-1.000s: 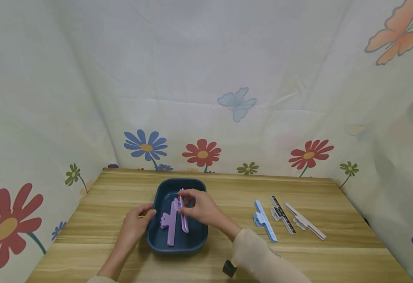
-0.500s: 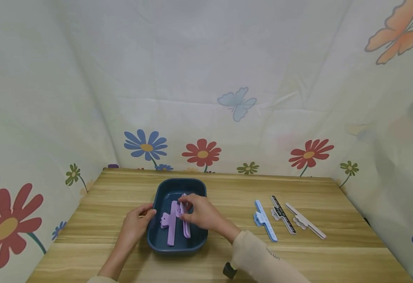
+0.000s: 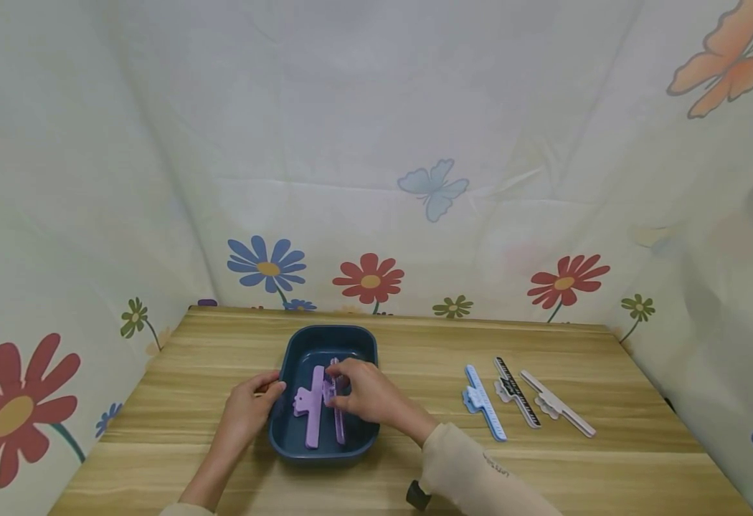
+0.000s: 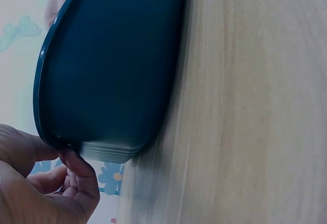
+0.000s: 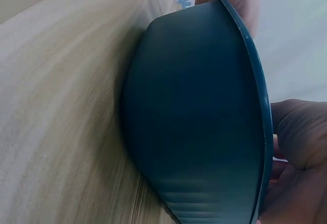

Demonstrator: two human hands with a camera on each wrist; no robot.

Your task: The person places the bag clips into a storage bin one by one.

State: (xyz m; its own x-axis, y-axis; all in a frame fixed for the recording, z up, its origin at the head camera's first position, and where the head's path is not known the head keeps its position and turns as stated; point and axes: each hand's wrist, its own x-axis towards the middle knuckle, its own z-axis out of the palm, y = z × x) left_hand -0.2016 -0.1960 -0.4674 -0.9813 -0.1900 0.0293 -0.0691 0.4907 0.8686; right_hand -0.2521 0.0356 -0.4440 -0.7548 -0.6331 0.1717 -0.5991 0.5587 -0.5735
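A dark blue plastic basin [image 3: 323, 456] stands on the table. My left hand [image 3: 249, 407] pinches its left rim; in the left wrist view thumb and fingers of that hand [image 4: 53, 188] meet at the rim. Inside the basin lies a purple ruler clip [image 3: 314, 416], its scalloped handle towards the left. Just right of it, a second purple clip [image 3: 340, 428] stands on its narrow edge, pinched between thumb and fingers of my right hand [image 3: 370, 390]. The basin wall [image 5: 199, 106] hides the fingertips and the clip in the right wrist view.
To the right of the basin lie a blue clip [image 3: 485, 403], a black-and-white clip [image 3: 516, 393] and a whitish clip [image 3: 557, 403], side by side on the wooden table [image 3: 428, 344]. Behind the table hangs a flower-printed cloth [image 3: 325, 143].
My right hand has lowered the second purple clip deeper into the basin and turned it more edge-on. My left hand has kept its grip on the rim.
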